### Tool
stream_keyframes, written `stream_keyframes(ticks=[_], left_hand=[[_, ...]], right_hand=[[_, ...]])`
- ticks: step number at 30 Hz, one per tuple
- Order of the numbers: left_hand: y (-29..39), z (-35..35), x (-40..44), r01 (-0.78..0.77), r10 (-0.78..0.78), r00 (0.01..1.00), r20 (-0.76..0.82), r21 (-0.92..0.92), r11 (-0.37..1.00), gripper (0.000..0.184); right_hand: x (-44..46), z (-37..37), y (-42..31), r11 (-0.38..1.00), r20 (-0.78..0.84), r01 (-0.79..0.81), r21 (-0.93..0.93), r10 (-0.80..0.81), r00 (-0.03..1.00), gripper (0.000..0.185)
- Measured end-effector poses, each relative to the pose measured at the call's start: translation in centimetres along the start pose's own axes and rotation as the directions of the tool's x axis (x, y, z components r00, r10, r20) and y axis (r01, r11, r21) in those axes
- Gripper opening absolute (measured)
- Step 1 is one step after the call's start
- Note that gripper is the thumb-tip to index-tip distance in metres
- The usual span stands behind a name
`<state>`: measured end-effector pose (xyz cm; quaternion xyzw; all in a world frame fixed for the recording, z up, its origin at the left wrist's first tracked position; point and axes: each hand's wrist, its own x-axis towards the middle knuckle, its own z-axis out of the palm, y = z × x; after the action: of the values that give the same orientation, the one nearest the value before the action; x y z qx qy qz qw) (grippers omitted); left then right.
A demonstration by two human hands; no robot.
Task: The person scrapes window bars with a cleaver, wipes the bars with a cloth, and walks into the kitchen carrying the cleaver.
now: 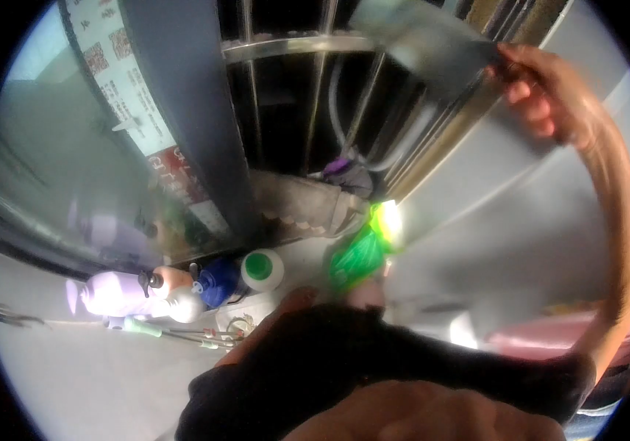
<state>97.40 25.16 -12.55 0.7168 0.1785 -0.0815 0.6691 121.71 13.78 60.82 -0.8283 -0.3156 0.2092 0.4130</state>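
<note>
At the upper right, my right hand point(539, 92) is closed around the narrow dark end of a broad, flat grey blade-like piece point(432, 48). This piece is blurred and lies across the view of the window bars; its exact kind is unclear. Low in the middle, part of my left hand point(299, 300) shows above my dark clothing, near the sill, and its fingers are hidden. To its right sits a shiny green thing point(359, 257) with a bright yellow-green top. A white bottle with a green cap point(260, 266) stands just beyond my left hand.
Along the sill at left are a blue pump bottle point(217, 282), a lilac bottle point(118, 292) and other bottles. Metal window bars point(315, 88) rise behind. A grey cloth point(300, 206) lies at their foot. A dark window frame point(182, 95) stands left; a pale wall point(469, 198) runs right.
</note>
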Motion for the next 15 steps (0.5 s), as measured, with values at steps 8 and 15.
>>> stream_keyframes(ticks=[8, 15], left_hand=[[4.3, -0.5, -2.7, -0.039, 0.029, 0.997, -0.077, -0.131, 0.991, 0.028], [2.2, -0.2, -1.7, -0.09, 0.093, 0.994, -0.058, 0.055, 0.994, 0.03]], right_hand=[[0.4, -0.1, 0.2, 0.996, -0.029, -0.029, -0.089, 0.027, 0.999, 0.032], [-0.8, -0.2, -0.1, 0.958, -0.087, -0.091, -0.272, 0.07, 0.994, 0.037]])
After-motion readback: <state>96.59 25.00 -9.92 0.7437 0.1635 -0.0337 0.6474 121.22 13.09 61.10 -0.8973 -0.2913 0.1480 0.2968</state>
